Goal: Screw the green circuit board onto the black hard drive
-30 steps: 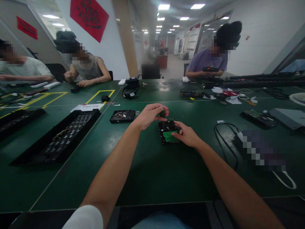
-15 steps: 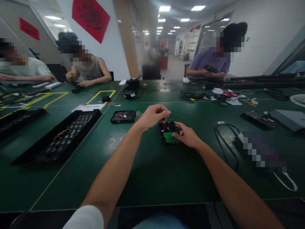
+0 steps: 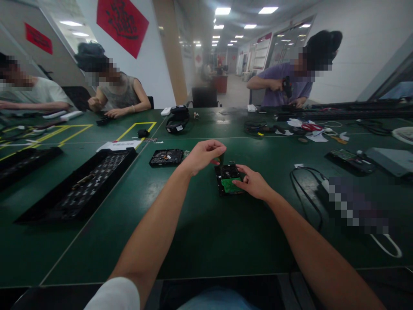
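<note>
A black hard drive (image 3: 229, 186) with a green circuit board lies on the green table in front of me. My right hand (image 3: 255, 184) grips its right side, thumb over the board and fingers at the far edge. Above the drive's far left corner, my left hand (image 3: 204, 156) pinches a small, dark, upright tool that looks like a screwdriver (image 3: 221, 160). Its tip is too small to make out. Left of that hand rests a second hard drive (image 3: 166, 157), with small loose parts partly hidden behind my wrist.
Long black trays (image 3: 87, 185) occupy the left side. On the right are a cable (image 3: 305, 189), another drive (image 3: 350, 161) and a grey box (image 3: 389, 161). Headgear (image 3: 177, 119) and scraps of paper (image 3: 316, 135) lie farther back. Several people sit across the table, one person (image 3: 287, 82) holding a power tool.
My left fingers have shifted slightly left and opened a little around the tool. My right hand and the drive stay put. The person across at right has raised the power tool.
</note>
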### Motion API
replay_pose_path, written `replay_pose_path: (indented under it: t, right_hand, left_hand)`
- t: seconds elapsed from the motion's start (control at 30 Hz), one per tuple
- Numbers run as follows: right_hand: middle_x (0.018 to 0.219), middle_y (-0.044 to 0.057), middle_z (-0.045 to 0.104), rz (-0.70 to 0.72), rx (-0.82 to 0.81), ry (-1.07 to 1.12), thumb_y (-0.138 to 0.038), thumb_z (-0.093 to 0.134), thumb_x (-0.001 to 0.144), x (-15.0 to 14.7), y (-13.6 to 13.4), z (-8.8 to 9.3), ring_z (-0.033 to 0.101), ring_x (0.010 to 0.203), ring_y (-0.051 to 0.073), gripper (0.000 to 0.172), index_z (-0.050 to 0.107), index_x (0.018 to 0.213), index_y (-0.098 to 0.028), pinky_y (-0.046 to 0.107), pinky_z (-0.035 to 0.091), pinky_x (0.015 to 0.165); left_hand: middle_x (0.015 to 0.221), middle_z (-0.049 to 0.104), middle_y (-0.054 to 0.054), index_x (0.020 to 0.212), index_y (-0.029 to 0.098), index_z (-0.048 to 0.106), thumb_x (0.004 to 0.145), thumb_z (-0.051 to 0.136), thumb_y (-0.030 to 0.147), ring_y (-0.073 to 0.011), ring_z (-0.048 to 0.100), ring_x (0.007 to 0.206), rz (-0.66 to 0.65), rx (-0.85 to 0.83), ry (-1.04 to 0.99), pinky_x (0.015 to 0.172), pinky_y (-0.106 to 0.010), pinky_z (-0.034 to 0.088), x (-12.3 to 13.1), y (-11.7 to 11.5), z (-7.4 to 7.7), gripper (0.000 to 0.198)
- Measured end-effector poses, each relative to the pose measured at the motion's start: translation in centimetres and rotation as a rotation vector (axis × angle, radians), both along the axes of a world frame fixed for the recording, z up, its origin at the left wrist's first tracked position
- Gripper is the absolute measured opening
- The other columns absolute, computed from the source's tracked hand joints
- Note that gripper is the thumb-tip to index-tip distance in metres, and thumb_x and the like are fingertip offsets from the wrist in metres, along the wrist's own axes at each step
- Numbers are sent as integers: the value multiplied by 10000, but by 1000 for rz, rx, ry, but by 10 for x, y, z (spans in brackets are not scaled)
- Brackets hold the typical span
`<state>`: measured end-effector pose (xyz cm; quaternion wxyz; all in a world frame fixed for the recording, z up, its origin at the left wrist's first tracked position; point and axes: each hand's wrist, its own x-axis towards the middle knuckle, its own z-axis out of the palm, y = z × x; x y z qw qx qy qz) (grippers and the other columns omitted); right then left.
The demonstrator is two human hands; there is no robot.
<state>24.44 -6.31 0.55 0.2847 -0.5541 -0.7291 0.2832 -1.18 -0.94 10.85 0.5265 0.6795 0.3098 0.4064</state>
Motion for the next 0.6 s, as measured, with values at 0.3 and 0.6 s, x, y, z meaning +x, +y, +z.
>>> replay_pose_path:
  t: [0.3, 0.6]
  right_hand:
    - [1200, 92, 748, -11, 15, -11, -397, 746, 911, -1, 0, -1, 627, 627, 120, 703, 450, 1533, -257, 291, 476, 611]
    - [902, 31, 748, -17, 43, -40, -462, 706, 934, -2, -1, 1, 635, 633, 163, 651, 485, 1506, -243, 296, 461, 608]
  left_hand:
    - [839, 669, -38, 920, 165, 689, 851, 813, 449, -127, 617, 733, -5, 65, 75, 597, -221, 518, 6, -2, -2, 318]
    - [1095, 734, -116, 1117, 168, 726, 945, 698, 395, -205, 691, 1004, -145, -19, -4, 643, -239, 571, 3, -4, 2, 285]
